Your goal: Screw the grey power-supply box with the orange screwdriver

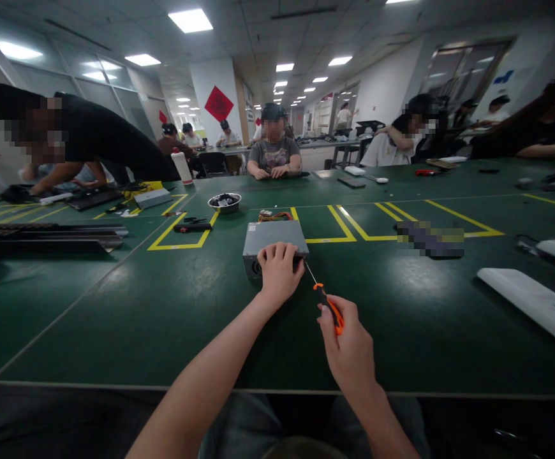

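Observation:
A grey metal computer power supply (273, 234) lies on the green table (162, 319), its coloured cables (277, 216) bunched behind it. My left hand (280, 271) is laid over the near edge of its casing, fingers bent on the top and the front side, gripping it. In my right hand (351, 341) is a screwdriver (332, 309) with an orange and black handle, fingers wrapped around it. The thin shaft points up and left to the power supply's near right corner. Whether the tip touches a screw there is too small to tell.
Behind the power supply stand a metal bowl (224, 203) of dark small parts and a white bottle (182, 167). Black tools (192, 225) lie inside yellow tape lines. Dark metal rails (48, 237) are at left, a long white device (531, 303) at right. Several people sit or lean around the table.

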`<state>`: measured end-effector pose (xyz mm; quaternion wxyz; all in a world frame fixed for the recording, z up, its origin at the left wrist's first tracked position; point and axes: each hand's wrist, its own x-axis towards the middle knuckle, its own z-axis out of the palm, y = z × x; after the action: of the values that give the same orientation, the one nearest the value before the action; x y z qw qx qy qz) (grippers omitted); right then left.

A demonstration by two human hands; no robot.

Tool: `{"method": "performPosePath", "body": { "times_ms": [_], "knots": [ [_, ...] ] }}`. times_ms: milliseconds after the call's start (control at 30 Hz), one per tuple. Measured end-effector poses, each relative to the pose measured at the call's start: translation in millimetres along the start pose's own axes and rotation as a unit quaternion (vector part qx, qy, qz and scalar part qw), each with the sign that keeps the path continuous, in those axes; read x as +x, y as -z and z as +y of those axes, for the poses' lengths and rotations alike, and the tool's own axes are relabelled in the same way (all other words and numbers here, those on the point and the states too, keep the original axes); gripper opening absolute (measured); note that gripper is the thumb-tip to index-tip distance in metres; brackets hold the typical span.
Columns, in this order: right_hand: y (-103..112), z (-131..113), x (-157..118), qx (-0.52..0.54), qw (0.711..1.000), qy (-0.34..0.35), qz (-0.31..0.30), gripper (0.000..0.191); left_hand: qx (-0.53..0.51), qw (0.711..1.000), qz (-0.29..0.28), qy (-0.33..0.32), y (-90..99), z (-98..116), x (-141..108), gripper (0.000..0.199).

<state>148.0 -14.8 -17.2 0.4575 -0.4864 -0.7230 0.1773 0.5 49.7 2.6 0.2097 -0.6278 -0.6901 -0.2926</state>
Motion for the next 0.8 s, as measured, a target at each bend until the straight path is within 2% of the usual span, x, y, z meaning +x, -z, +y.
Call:
{"method": "performPosePath", "body": {
  "times_ms": [100,300,400,600,700,800],
  "knots": [
    [2.6,2.1,-1.8,0.012,1.0,-0.007,0.005,0.027,0.0,1.0,-0.003,0.001,0.9,-0.4,0.0,0.023],
    [12.5,7.6,-6.4,0.042,0.997,-0.011,0.071,0.026,-0.015,1.0,-0.005,-0.001,0.7,-1.0,-0.4,0.023],
    [12.7,7.7,-5.7,0.037,0.997,-0.011,0.062,0.025,-0.031,0.999,-0.013,-0.01,3.7,-4.3,-2.7,0.027],
    [2.8,-4.3,-2.2,0.05,0.998,0.028,0.035,0.024,-0.092,0.991,-0.042,-0.093,14.1,-25.7,-9.7,0.051],
    [-3.5,-12.1,-0.4,0.039,0.997,0.061,0.029,0.023,-0.093,0.993,-0.019,-0.072,15.9,-35.6,-10.2,0.051],
    [-8.1,-15.7,0.4,0.012,0.997,0.078,0.012,0.022,-0.07,0.995,-0.02,-0.067,15.7,-40.4,-9.4,0.047]
  ]
}}
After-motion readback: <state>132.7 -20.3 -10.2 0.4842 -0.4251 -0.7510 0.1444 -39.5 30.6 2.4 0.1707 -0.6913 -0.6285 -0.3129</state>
